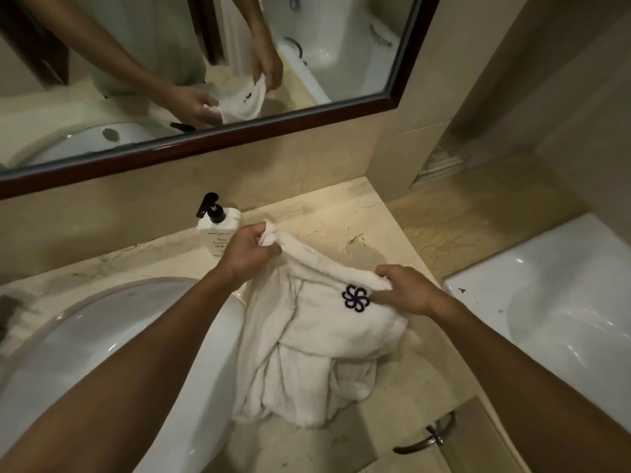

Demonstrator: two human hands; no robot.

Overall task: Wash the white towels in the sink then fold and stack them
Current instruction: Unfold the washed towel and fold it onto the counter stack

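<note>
Bottle label: the white pump bottle (218, 230) carried dark print; only the word "Tea" could be read, with the lines above and below it too small or cut off by a hand.
Towel mark: the white towel (307, 336) bore a dark embroidered flower-like emblem, without letters.

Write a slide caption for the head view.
Both hands, left and right, hold a white towel beside the sink.

Two bare forearms reach forward. The left hand (247, 252) is raised with curled fingers pinching cloth; the right hand (406, 289), lower and nearer, pinches likewise.
</note>
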